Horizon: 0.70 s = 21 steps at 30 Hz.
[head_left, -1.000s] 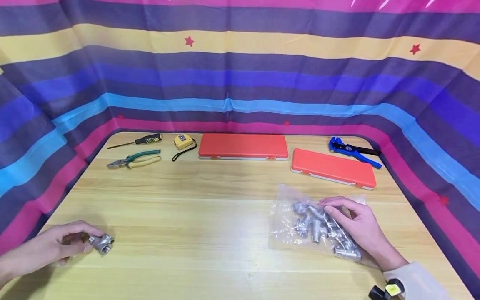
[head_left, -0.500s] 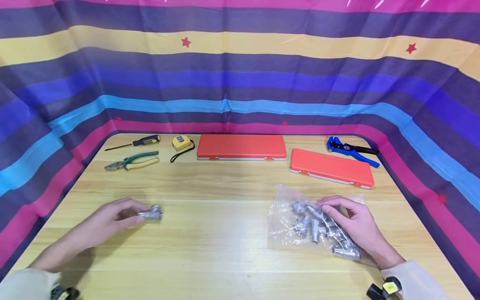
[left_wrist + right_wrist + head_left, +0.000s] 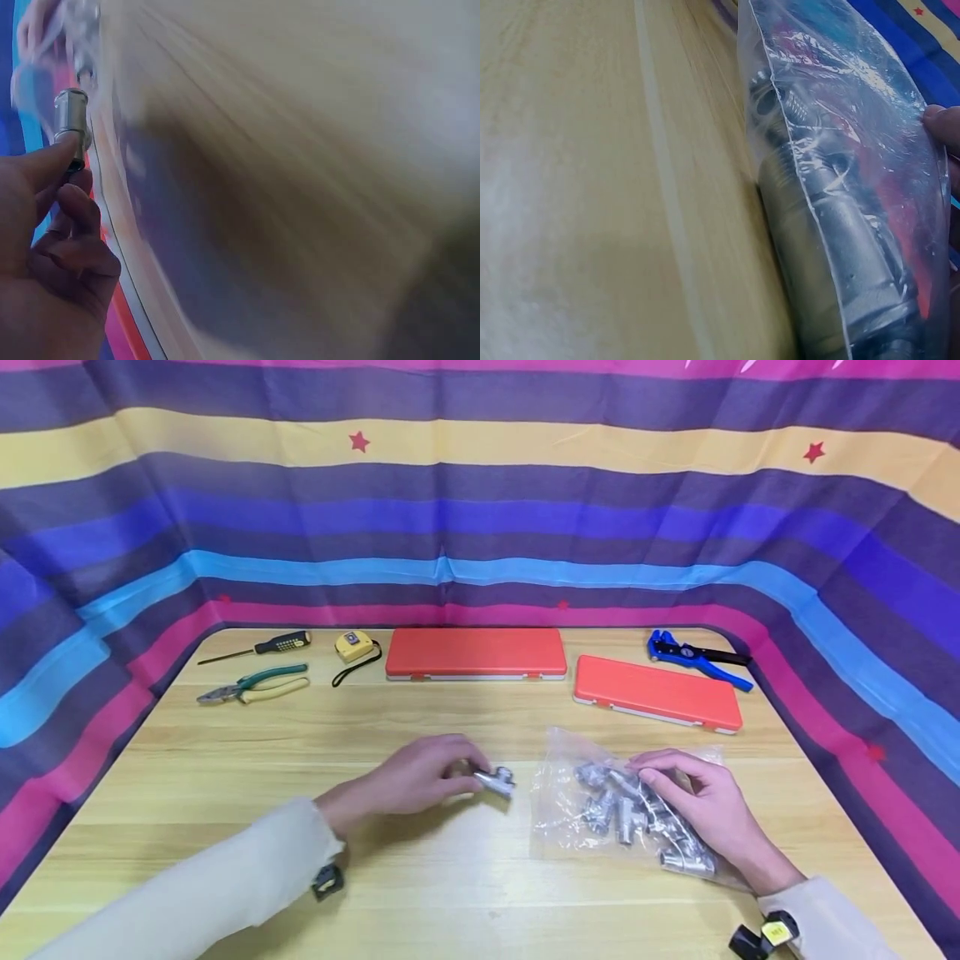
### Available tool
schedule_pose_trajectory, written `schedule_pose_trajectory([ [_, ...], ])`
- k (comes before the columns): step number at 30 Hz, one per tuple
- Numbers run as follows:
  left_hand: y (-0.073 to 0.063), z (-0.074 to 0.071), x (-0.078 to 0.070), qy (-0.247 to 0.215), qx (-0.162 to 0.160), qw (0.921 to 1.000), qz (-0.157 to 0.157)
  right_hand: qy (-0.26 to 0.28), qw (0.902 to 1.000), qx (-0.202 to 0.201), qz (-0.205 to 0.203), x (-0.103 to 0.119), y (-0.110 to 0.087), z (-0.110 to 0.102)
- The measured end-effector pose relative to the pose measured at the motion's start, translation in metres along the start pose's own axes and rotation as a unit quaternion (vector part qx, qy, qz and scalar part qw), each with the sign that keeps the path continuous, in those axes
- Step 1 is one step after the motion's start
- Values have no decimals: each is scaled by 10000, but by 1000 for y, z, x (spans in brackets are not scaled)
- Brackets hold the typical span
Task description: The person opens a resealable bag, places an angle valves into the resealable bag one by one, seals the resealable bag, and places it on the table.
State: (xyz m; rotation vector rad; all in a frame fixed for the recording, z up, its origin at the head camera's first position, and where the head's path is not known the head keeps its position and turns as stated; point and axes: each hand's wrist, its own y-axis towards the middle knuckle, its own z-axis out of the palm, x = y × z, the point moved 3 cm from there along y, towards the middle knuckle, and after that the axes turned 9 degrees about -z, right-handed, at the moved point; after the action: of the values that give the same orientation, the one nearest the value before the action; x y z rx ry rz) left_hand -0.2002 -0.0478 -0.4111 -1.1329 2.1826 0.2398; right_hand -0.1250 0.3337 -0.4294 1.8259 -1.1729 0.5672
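Note:
Near the middle of the table, my left hand [image 3: 420, 774] pinches a silvery metal tee pipe fitting [image 3: 497, 781] between thumb and fingers. In the left wrist view the fitting [image 3: 71, 112] sticks out past the thumb tip. On the right, a clear plastic bag [image 3: 551, 802] lies with several similar metal fittings [image 3: 626, 818] inside. My right hand [image 3: 701, 797] pinches the upper edge of that bag. Up close in the right wrist view, a fitting [image 3: 855, 247] shows through the plastic, with fingertips [image 3: 943, 124] on the bag's edge.
Along the back of the table lie a screwdriver [image 3: 281, 643], pliers [image 3: 255, 685], a yellow tape measure [image 3: 354, 646], two red cases [image 3: 476, 652] and a blue wire stripper [image 3: 697, 656]. A striped cloth [image 3: 442, 518] encloses the back and sides.
Carrying the fitting, my left hand has travelled from the far left to the middle, close to the bag. My right hand keeps its hold on the bag.

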Motion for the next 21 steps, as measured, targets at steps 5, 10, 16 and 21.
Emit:
schedule_pose_trajectory([
  [5,34,32,-37,600,315,9961,564,13,10000,5,-35,-3,0,0],
  [10,55,53,-62,1537,336,9812,1114,89,9999,29,-110,-3,2,0],
  [16,69,62,-82,1342,470,9830,1164,220,9997,25,-122,-4,3,0],
  [21,65,61,-80,710,720,9907,905,313,9994,37,-167,-5,3,1],
])
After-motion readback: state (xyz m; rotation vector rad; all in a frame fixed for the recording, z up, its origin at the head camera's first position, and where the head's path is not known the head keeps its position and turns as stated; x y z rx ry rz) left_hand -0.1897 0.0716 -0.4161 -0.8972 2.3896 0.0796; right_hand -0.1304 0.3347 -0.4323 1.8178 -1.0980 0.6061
